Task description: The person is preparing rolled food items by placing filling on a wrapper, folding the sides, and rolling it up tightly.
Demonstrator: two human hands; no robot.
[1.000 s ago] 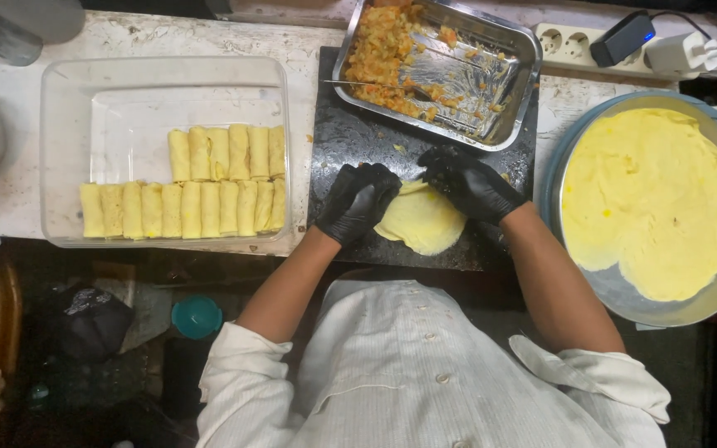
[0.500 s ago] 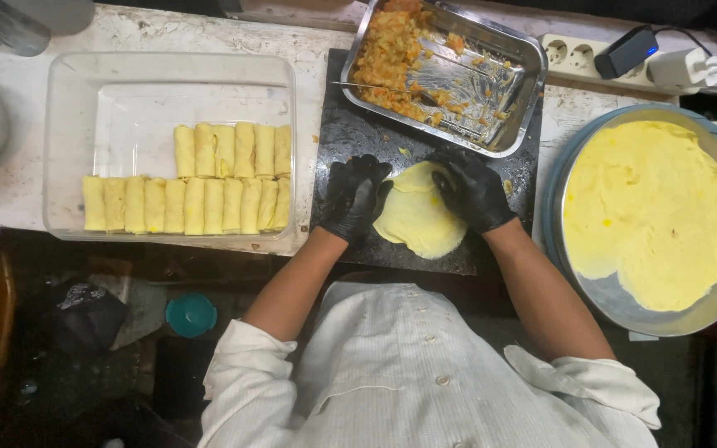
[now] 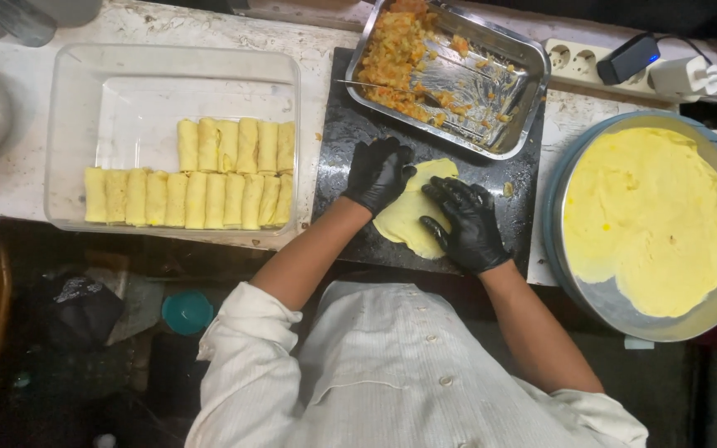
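left hand (image 3: 379, 174) slid up off the pancake's left edge | right hand (image 3: 468, 222) dropped lower | yellow pancake (image 3: 412, 211) lay flatter, more uncovered

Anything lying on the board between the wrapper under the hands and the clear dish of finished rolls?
Nothing visible. The wrapper lies under the left hand and right hand on the dark board; the strip of board toward the clear dish shows only crumbs.

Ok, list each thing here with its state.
Thin yellow crepe: flat on black board, under both hands.
Left black-gloved hand: pressing crepe.
Right black-gloved hand: pressing crepe.
Steel filling tray: partly emptied.
Clear plastic container: partly filled with rolls.
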